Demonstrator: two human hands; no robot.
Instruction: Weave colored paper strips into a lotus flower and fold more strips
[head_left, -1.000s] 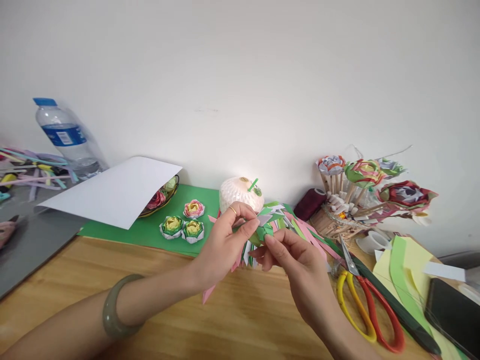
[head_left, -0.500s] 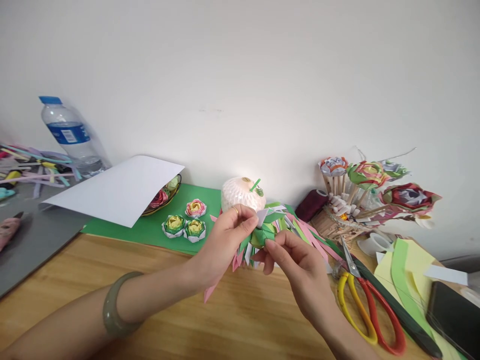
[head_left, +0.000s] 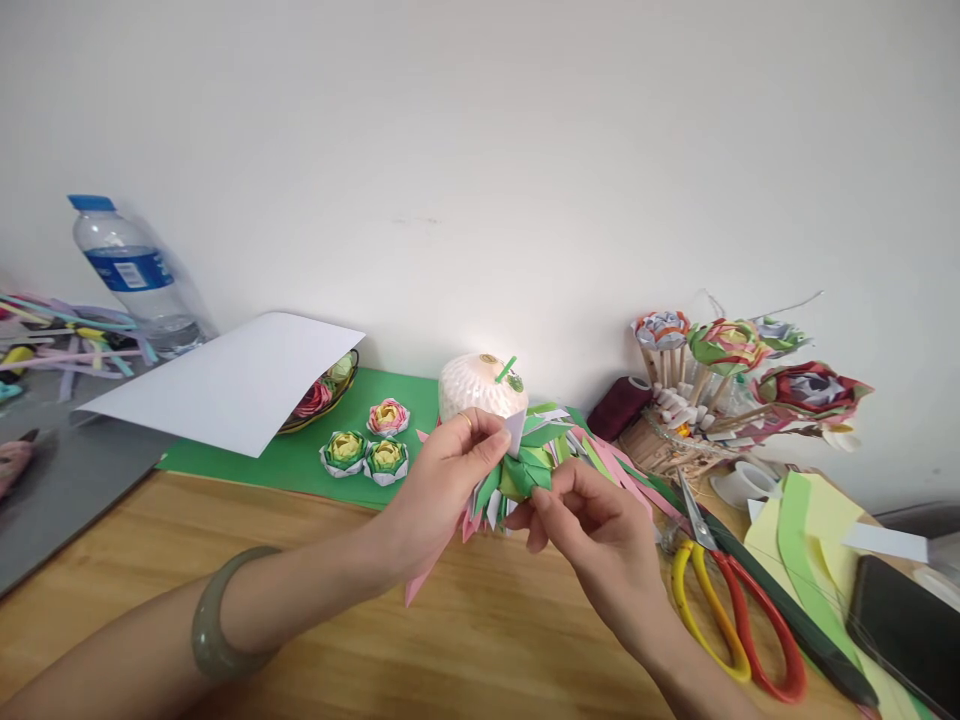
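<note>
Between my hands is a green folded-paper flower [head_left: 525,472] with a pale lilac paper piece [head_left: 515,427] standing at its upper left. My left hand [head_left: 442,475] pinches it from the left, thumb and forefinger at the lilac piece. Fingertips of my right hand [head_left: 596,525] are closed on the flower's lower right edge. Behind and under the hands lie folded paper strips [head_left: 600,455] in pink, green and white; a pink one shows below my left hand. Just beyond stands a white foam-netted ball [head_left: 480,388] with a green strip on top.
Three small paper flowers [head_left: 386,458] sit on green card [head_left: 285,470]. White paper [head_left: 240,375] partly covers a basket [head_left: 341,395]. Left is a water bottle [head_left: 131,275]. Right are scissors [head_left: 731,600], a thread spool [head_left: 619,408], paper flowers on sticks [head_left: 727,345], and a phone [head_left: 907,630].
The lilac piece now stands more upright, with more of it showing above my left fingertips. Both hands keep their grip on the flower. The view has shifted slightly.
</note>
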